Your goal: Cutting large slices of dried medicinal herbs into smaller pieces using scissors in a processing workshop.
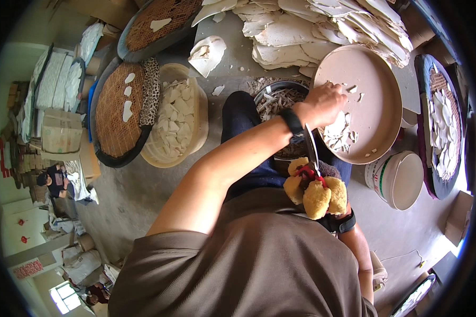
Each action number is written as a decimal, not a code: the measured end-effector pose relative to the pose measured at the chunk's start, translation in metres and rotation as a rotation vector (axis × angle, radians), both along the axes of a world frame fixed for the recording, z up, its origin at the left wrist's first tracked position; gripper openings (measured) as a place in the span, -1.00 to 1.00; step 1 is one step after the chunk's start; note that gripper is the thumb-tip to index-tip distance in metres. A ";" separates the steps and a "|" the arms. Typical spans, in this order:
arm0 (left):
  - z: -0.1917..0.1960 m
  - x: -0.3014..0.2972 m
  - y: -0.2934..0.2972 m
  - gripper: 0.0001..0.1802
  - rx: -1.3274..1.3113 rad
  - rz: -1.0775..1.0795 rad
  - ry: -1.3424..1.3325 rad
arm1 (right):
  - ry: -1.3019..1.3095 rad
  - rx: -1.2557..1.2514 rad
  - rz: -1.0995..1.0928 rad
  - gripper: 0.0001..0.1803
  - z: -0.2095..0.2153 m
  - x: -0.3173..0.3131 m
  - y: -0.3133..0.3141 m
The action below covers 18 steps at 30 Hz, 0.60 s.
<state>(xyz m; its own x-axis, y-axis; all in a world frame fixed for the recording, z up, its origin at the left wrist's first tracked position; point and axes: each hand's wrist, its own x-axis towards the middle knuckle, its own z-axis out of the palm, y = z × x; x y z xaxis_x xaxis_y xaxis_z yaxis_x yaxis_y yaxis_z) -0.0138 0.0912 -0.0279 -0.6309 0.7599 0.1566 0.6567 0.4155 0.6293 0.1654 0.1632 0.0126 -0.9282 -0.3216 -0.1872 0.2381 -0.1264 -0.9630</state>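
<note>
My left hand (325, 101), with a dark band on its wrist, reaches over a round pinkish-beige tray (378, 79). Its fingers are closed, and what they may hold cannot be made out. Small white flakes (339, 132) lie in the tray beside and below it. Close to my body, my right hand (316, 191) wears thick yellow finger covers. It is shut on a pair of scissors (312, 150) with red handles, the blades pointing away from me. Between my knees, partly under my left forearm, is a dark basin (259, 95) of white shavings.
Large pale sheets (301, 37) are piled at the far side. On the left stand a cream basket (202, 121) of white pieces and round woven trays (116, 100). A white bucket (402, 182) and another woven tray (433, 79) are on the right. Other people are at far left.
</note>
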 end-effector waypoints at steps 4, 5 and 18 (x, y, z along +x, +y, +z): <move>-0.012 0.001 0.013 -0.79 -0.121 -0.011 0.625 | -0.246 -0.150 -0.097 -0.73 0.012 0.003 -0.002; -0.006 0.000 0.011 -0.79 -0.096 -0.046 0.389 | -0.077 -0.010 -0.046 -0.74 0.000 0.005 0.002; 0.032 0.016 -0.078 -0.75 0.634 0.438 -1.079 | 0.337 0.246 -0.314 -0.92 -0.080 -0.002 0.022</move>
<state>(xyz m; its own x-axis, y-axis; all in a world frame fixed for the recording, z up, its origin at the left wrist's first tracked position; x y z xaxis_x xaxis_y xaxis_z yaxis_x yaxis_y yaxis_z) 0.0024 0.0132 0.0042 -0.8348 0.4444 -0.3249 -0.4044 -0.0945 0.9097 0.1636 0.1850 -0.0676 -0.9946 -0.0025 0.1037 -0.1035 0.0974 -0.9899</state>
